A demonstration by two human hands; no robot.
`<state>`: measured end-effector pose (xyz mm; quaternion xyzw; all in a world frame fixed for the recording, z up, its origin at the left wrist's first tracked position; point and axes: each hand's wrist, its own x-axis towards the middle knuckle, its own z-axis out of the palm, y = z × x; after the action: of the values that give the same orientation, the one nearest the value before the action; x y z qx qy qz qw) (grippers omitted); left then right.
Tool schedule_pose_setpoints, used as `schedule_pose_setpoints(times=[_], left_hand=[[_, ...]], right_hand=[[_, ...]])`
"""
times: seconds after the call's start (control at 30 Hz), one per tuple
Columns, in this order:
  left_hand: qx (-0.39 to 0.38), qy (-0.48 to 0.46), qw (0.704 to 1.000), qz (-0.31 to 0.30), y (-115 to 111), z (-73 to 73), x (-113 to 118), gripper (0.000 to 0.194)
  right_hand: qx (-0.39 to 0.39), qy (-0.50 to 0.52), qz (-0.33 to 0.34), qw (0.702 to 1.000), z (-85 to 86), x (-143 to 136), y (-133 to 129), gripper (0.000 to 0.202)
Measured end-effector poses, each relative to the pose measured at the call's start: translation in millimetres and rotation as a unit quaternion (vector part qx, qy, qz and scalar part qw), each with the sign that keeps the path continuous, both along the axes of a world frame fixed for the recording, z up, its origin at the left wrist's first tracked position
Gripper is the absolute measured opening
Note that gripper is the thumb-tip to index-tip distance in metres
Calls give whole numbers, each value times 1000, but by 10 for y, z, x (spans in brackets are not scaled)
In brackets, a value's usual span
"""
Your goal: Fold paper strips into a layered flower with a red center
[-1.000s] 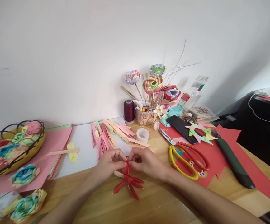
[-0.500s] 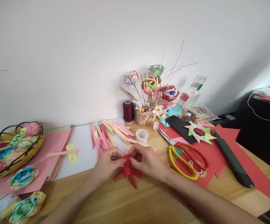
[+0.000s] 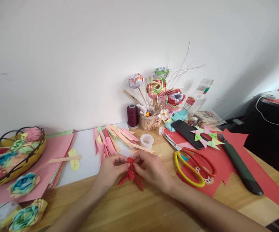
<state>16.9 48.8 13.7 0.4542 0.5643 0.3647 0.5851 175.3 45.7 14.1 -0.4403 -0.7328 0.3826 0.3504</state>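
Between my two hands is a red folded-paper flower with long pointed petals, held just above the wooden table. My left hand pinches its upper part from the left, thumb against fingertips. From the right, my right hand pinches the same upper part. Some petals are hidden behind the fingers; others point down toward me. Just behind the hands lie folded paper strips in pink, red and peach, beside a small white round container.
Scissors and a green utility knife rest on red paper to the right, near a black phone. A basket of paper flowers stands left. Behind are a thread spool, a flower pot and a glass bottle.
The red paper flower has turned and tilted slightly in my fingers, so its upper petal shows more and fewer lower petals are visible. Both hands remain nearly in place.
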Motion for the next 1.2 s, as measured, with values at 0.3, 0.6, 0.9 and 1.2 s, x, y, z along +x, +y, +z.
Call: schedule_pose_setpoints(times=[0.3,0.6,0.9,1.2], left_hand=[[-10,-30,998,56,-53,37,25,18],[0,-85,996,36,-69,-5,14,21],[6,-41,999,-8,13,11,-69,18],[28,-17,999,-25,20,33,-60,14]], right_hand=[[-149,131,18,980,-48,-7,89,12],[-193,156,26,968,-20,-18,76,9],[-136,84,32,987,6,28,73,9],[-104,61,70,990,4,17,85,10]])
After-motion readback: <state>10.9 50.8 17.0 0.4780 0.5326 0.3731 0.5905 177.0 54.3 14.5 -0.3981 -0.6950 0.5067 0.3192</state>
